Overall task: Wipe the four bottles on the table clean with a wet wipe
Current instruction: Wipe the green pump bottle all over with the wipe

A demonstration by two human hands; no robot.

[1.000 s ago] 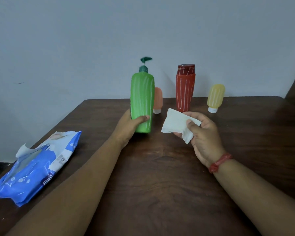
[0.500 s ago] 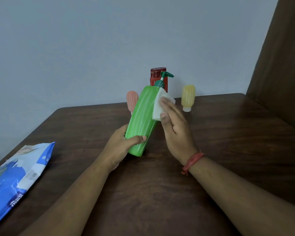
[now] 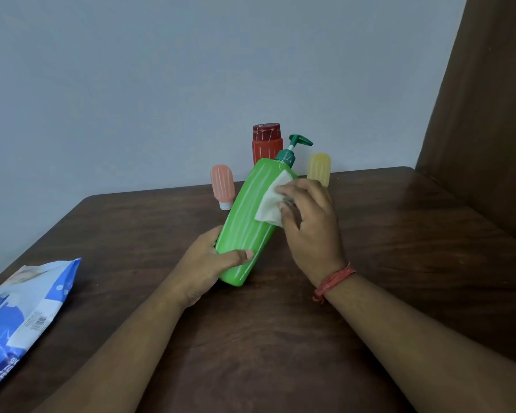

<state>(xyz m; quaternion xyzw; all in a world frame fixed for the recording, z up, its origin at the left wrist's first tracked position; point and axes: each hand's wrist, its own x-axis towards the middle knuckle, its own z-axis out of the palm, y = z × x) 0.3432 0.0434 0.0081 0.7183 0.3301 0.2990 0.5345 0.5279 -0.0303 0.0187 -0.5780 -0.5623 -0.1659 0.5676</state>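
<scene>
The green pump bottle [image 3: 251, 222] is tilted in the air above the dark wooden table [image 3: 399, 234], its base toward the person and its dark green pump head [image 3: 298, 143] leaning away to the right. The left hand [image 3: 209, 263] grasps the bottle low down, thumb laid across the front face and the fingers wrapped behind where they cannot be seen. The right hand [image 3: 307, 219] presses a white wet wipe [image 3: 270, 204] against the bottle's upper right side, just below the shoulder; its fingers look bent over the wipe, though motion blur there makes the exact hold hard to judge. Behind the lifted bottle, along the back edge near the wall, stand the red bottle [image 3: 265, 143], partly hidden, a small pink bottle [image 3: 222, 186] on its cap to the left, and a small yellow bottle [image 3: 319, 168] to the right, just beyond the right hand's knuckles. A blue wet-wipe pack [image 3: 24, 320] lies at the left edge of the table. This appears to be the first bottle in hand, with three not yet handled. The risks lie mostly in the grip and the crowding: the bottle is held only near its base, so a firm downward stroke could twist it loose, the more so once the plastic is wet. A sideways sweep of the right hand could also knock over the yellow bottle, which looks top-heavy on its narrow cap.
</scene>
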